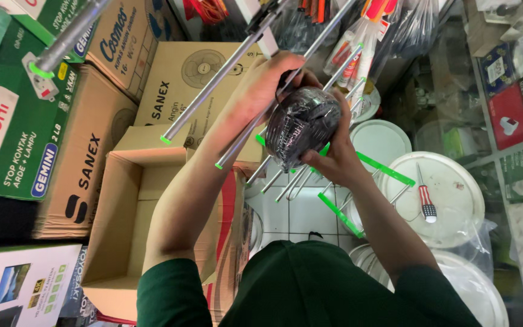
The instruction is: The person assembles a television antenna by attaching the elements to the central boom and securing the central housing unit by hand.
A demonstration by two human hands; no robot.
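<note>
A coil of black cable wrapped in clear plastic (302, 124) is held up at chest height among the metal rods of an antenna (213, 85) with green plastic tips. My left hand (263, 85) grips the top of the coil and a rod. From below, my right hand (329, 156) holds the coil's lower right side. More rods and a green bracket (340, 213) hang under the coil.
An open, empty cardboard box (129, 212) sits lower left, with stacked cardboard and green boxes (25, 115) around it. White round lids (449, 194) lie to the right, one bearing a screwdriver (425, 197). Shelves of packaged goods (516, 109) stand far right.
</note>
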